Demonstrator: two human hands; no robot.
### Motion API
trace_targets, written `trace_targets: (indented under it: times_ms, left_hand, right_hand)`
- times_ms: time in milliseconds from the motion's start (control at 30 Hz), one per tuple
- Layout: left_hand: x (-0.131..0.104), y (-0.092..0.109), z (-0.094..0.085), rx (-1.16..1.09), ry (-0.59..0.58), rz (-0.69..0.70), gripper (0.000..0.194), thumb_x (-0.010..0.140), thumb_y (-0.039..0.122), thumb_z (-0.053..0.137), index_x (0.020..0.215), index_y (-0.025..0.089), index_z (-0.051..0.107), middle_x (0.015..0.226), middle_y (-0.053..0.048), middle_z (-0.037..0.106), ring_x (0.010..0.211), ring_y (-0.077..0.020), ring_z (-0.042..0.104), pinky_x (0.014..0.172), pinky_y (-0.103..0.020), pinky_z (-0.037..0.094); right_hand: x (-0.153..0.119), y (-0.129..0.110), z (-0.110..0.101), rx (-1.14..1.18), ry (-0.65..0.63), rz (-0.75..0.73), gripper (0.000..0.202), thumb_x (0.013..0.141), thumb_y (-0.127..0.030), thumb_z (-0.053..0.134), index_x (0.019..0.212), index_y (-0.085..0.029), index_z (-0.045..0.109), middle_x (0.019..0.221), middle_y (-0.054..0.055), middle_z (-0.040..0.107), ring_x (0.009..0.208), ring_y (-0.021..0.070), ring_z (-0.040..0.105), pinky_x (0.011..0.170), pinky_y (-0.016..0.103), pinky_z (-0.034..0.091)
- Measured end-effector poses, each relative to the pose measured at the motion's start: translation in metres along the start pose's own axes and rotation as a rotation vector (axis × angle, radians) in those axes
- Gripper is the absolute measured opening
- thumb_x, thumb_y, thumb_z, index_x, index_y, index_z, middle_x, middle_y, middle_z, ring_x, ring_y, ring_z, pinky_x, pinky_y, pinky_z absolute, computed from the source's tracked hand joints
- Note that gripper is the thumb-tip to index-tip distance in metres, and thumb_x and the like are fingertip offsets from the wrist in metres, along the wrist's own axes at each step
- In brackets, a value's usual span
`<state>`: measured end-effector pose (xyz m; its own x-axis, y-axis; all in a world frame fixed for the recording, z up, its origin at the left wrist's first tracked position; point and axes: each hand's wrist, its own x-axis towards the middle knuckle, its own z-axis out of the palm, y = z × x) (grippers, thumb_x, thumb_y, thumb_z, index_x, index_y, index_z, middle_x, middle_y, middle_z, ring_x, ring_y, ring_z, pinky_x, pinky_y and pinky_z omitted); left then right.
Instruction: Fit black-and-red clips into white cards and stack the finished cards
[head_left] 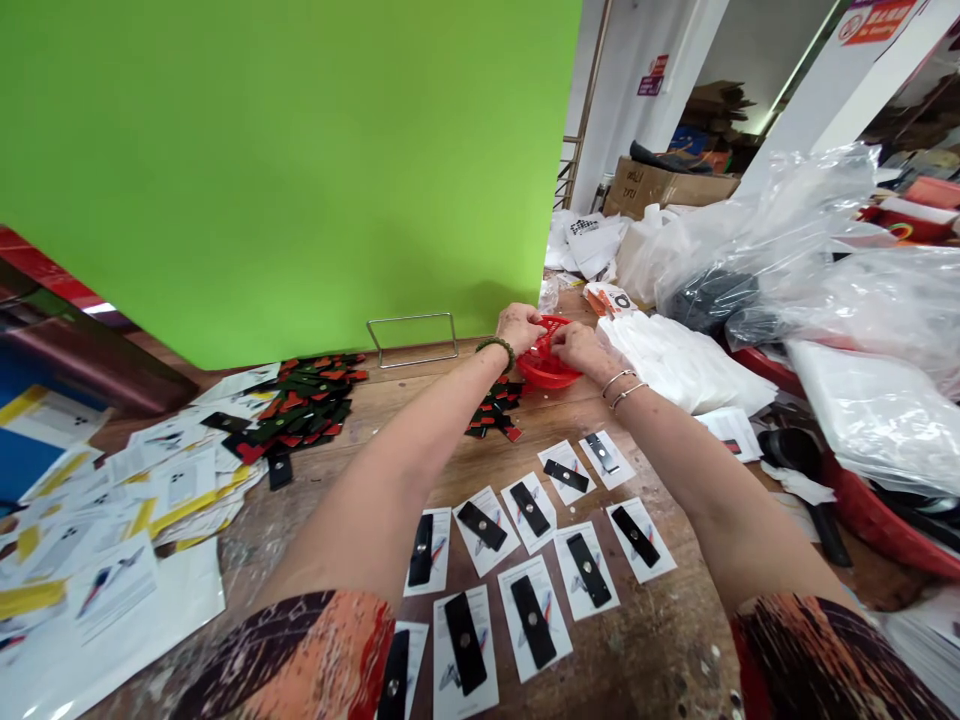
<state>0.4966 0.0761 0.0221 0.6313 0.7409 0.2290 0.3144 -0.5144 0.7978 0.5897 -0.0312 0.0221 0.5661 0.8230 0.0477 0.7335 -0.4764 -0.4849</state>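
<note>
Both hands are at a red plastic basket (550, 374) near the back of the wooden table. My left hand (519, 326) is over its left rim, fingers curled inward; what they hold, if anything, is too small to tell. From the right, my right hand (579, 347) reaches in with bent fingers, their tips hidden in the basket. Nearer me lie several white printed cards (486, 670), each with a black strip (465, 643) bearing a round metal snap. A small pile of black and red pieces (496, 408) sits just left of the basket.
A larger black and red pile (307, 400) and scattered white and yellow cards (180, 485) lie at left. Behind stand a wire frame (412, 340) and a green panel (300, 180). White plastic bags (686, 365) are stacked at right, beside a red basket (892, 515) holding black items.
</note>
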Motion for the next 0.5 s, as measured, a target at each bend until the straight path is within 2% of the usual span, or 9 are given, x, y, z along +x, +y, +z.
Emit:
trace_targets:
  times_ms: [100, 200, 267, 367, 433, 500]
  left_hand:
    - [0.0016, 0.0006, 0.0039, -0.202, 0.04, -0.08, 0.008, 0.064, 0.016, 0.075, 0.07, 0.017, 0.07, 0.064, 0.001, 0.064, 0.063, -0.0125, 0.057, 0.066, -0.025, 0.049]
    - [0.0027, 0.002, 0.0083, -0.357, 0.068, -0.144, 0.01, 0.063, 0.015, 0.075, 0.07, 0.015, 0.069, 0.062, 0.0, 0.064, 0.06, -0.0118, 0.058, 0.063, -0.025, 0.049]
    - [0.003, 0.0022, 0.0094, -0.397, 0.092, -0.163, 0.01, 0.063, 0.014, 0.075, 0.07, 0.015, 0.068, 0.062, 0.0, 0.064, 0.061, -0.0116, 0.058, 0.063, -0.025, 0.05]
    - [0.0029, 0.0002, 0.0078, -0.415, 0.143, -0.175, 0.01, 0.062, 0.014, 0.074, 0.07, 0.015, 0.067, 0.064, 0.0, 0.065, 0.063, -0.0116, 0.059, 0.063, -0.024, 0.05]
    - [0.0021, -0.0019, 0.0059, -0.429, 0.164, -0.182, 0.011, 0.062, 0.014, 0.073, 0.07, 0.015, 0.067, 0.065, 0.0, 0.064, 0.064, -0.0117, 0.059, 0.064, -0.024, 0.05]
    - [0.0008, -0.0036, 0.0042, -0.441, 0.16, -0.186, 0.011, 0.062, 0.014, 0.073, 0.071, 0.015, 0.066, 0.066, 0.001, 0.064, 0.065, -0.0113, 0.058, 0.065, -0.024, 0.05]
  right_hand:
    - [0.0007, -0.004, -0.0038, 0.445, 0.058, 0.134, 0.011, 0.085, -0.014, 0.059, 0.086, -0.016, 0.07, 0.07, 0.004, 0.069, 0.062, 0.0143, 0.065, 0.065, 0.025, 0.055]
    - [0.0007, -0.0091, -0.0049, 0.595, 0.062, 0.148, 0.016, 0.091, -0.018, 0.052, 0.088, -0.016, 0.068, 0.068, 0.001, 0.068, 0.055, 0.0107, 0.06, 0.06, 0.024, 0.056]
    - [-0.0002, -0.0099, -0.0042, 0.543, 0.019, 0.135, 0.015, 0.09, -0.02, 0.054, 0.087, -0.016, 0.068, 0.066, 0.002, 0.066, 0.054, 0.0119, 0.059, 0.06, 0.026, 0.055]
    - [-0.0024, -0.0085, -0.0004, 0.206, -0.073, 0.034, 0.007, 0.076, -0.022, 0.072, 0.078, -0.016, 0.069, 0.069, 0.004, 0.068, 0.065, 0.0181, 0.065, 0.068, 0.03, 0.056]
    - [-0.0039, -0.0083, 0.0029, -0.013, -0.076, -0.025, 0.011, 0.068, -0.017, 0.077, 0.073, -0.016, 0.068, 0.078, 0.007, 0.071, 0.08, 0.0224, 0.068, 0.079, 0.03, 0.055]
    - [-0.0046, -0.0089, 0.0048, -0.082, -0.038, -0.026, 0.011, 0.066, -0.009, 0.074, 0.072, -0.015, 0.068, 0.084, 0.009, 0.073, 0.09, 0.0243, 0.068, 0.085, 0.031, 0.053]
